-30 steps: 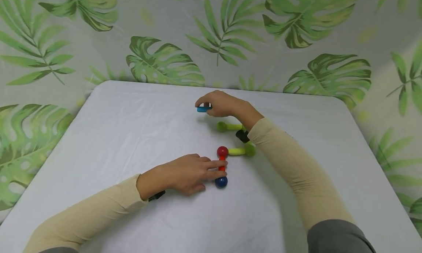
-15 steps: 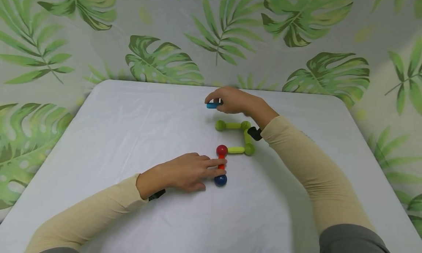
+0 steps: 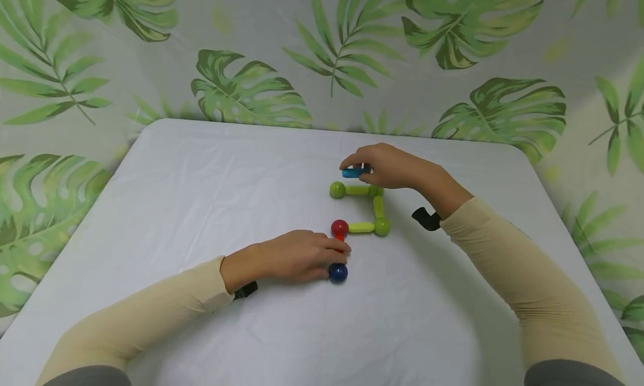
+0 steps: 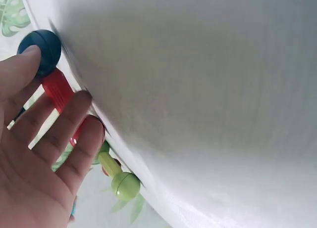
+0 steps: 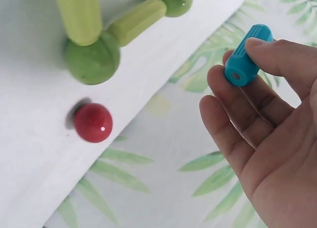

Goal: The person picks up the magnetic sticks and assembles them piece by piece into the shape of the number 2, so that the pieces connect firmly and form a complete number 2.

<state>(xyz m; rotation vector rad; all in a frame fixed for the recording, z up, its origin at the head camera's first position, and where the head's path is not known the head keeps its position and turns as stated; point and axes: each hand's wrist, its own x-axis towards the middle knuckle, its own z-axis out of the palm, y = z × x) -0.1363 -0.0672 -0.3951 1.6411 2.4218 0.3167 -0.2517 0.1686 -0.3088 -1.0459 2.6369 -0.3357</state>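
My left hand [image 3: 297,256] holds a red magnetic stick [image 4: 58,91], its fingers over it. The left thumb touches the dark blue ball [image 3: 338,272] at the stick's near end. A red ball [image 3: 339,228] sits at the far end. From there a bent chain of yellow-green sticks [image 3: 361,228] and green balls [image 3: 382,226] runs right, then away, then back left. Just above the chain's far row, my right hand [image 3: 387,165] pinches a bright blue magnetic stick [image 5: 247,55] between thumb and fingers. One end of it faces the right wrist camera.
A red ball [image 5: 93,122] lies apart from a green corner ball [image 5: 92,57] in the right wrist view. The white table [image 3: 176,207] meets a leaf-patterned cloth [image 3: 251,90] at its back edge. Black wrist devices [image 3: 426,219] sit on both sleeves.
My right hand has moved right with the blue stick, rising slightly, then coming down nearer the chain. The left fingers have bent over the red stick and the thumb has come to the blue ball.
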